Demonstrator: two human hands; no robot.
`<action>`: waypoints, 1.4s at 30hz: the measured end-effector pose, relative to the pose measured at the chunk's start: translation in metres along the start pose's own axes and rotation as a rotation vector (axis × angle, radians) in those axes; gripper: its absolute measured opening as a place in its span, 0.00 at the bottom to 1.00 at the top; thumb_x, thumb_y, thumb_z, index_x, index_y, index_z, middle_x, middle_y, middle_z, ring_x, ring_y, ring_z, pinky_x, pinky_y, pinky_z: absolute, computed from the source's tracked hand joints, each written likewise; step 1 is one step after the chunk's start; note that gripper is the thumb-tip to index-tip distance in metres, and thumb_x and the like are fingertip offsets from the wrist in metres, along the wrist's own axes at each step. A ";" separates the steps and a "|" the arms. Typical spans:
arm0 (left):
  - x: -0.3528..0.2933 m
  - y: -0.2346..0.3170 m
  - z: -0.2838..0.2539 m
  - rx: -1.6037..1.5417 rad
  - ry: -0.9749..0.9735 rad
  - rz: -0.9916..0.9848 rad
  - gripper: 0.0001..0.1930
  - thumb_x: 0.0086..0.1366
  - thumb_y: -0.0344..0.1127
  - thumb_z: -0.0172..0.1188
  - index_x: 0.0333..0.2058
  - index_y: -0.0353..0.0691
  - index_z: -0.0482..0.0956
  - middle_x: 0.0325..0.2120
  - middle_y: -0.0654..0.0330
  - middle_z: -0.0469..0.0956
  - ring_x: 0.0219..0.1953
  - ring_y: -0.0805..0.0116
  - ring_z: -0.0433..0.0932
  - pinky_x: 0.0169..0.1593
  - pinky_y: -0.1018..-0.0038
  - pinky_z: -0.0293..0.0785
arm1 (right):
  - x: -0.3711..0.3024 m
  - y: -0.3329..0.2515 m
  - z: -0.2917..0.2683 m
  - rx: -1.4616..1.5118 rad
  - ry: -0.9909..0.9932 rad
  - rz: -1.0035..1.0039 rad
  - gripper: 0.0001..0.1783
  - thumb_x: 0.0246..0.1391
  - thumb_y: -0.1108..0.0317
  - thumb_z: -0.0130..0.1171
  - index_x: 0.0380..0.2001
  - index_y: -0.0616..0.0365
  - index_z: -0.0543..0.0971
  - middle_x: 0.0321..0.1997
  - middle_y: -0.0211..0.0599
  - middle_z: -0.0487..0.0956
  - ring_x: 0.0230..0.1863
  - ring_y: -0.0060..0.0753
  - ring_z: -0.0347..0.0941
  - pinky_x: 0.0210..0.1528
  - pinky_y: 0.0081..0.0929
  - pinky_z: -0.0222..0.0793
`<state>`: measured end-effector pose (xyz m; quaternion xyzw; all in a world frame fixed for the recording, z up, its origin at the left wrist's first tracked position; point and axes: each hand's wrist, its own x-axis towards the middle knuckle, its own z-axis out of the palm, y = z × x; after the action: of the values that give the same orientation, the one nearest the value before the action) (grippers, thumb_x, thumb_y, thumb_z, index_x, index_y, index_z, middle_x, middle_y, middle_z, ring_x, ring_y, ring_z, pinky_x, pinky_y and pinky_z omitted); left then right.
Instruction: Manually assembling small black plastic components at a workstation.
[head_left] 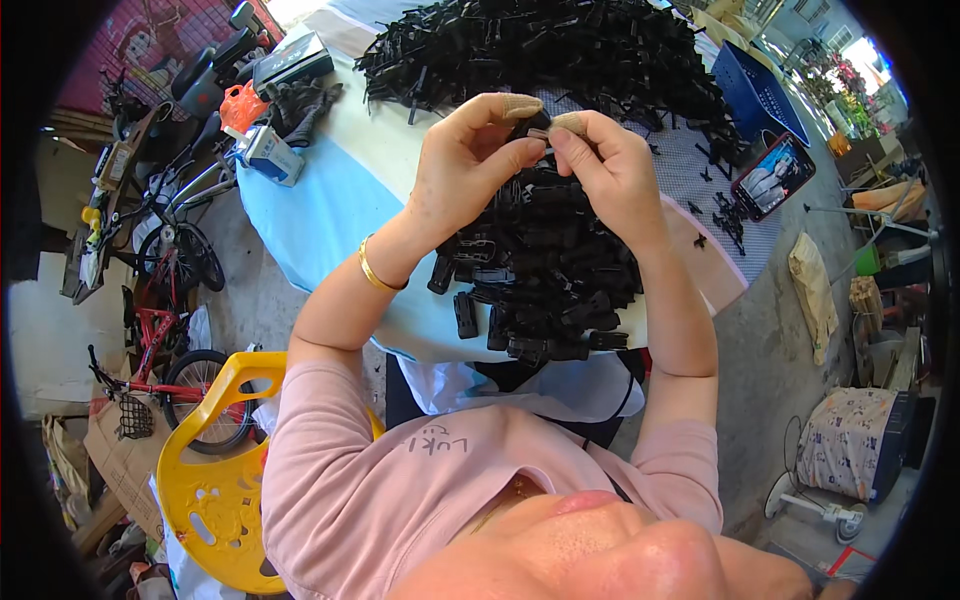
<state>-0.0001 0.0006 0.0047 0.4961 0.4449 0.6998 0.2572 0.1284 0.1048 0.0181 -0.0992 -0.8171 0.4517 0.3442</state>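
Note:
Above the table, my left hand pinches a small black plastic part between thumb and forefinger. My right hand meets it from the right, thumb and forefinger pressed together at the part's end; what sits between them is too small to make out. Tan tape covers both forefinger tips. Under my hands, a near pile of black plastic pieces reaches toward the table's front edge. Beyond my hands, a larger heap of black plastic parts covers the far side.
A blue plastic basket and a lit phone are at the right, near scattered small black bits. On the left stand a carton and an orange bag. A yellow chair is beside me; a red bicycle stands farther left.

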 end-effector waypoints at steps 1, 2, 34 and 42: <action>-0.001 -0.001 0.001 0.001 0.025 0.014 0.14 0.53 0.21 0.60 0.40 0.31 0.71 0.34 0.61 0.74 0.37 0.76 0.75 0.39 0.81 0.74 | 0.001 0.000 0.000 0.013 -0.005 0.020 0.07 0.55 0.70 0.51 0.30 0.62 0.75 0.19 0.24 0.71 0.22 0.12 0.62 0.24 0.11 0.57; -0.001 -0.002 0.001 0.003 0.049 0.028 0.13 0.53 0.22 0.60 0.39 0.31 0.73 0.33 0.61 0.74 0.36 0.77 0.74 0.38 0.82 0.73 | 0.000 -0.001 0.000 0.014 -0.005 0.020 0.07 0.55 0.70 0.51 0.30 0.62 0.75 0.19 0.24 0.71 0.22 0.12 0.62 0.24 0.11 0.57; 0.012 -0.005 -0.004 0.387 -0.128 0.090 0.36 0.49 0.25 0.64 0.56 0.36 0.57 0.54 0.58 0.63 0.57 0.67 0.61 0.60 0.69 0.55 | 0.036 0.068 -0.068 -0.267 0.232 0.220 0.20 0.40 0.58 0.62 0.33 0.63 0.80 0.25 0.32 0.78 0.25 0.19 0.71 0.27 0.17 0.64; 0.011 -0.013 -0.007 0.006 -0.202 0.038 0.38 0.49 0.19 0.62 0.58 0.34 0.53 0.55 0.48 0.61 0.55 0.63 0.64 0.57 0.69 0.61 | 0.016 0.008 -0.003 0.242 -0.107 0.172 0.10 0.47 0.66 0.60 0.30 0.63 0.80 0.19 0.22 0.73 0.18 0.07 0.60 0.18 0.09 0.52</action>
<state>-0.0123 0.0131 -0.0026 0.5734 0.4093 0.6495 0.2860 0.1174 0.1189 0.0206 -0.1026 -0.7622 0.5795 0.2697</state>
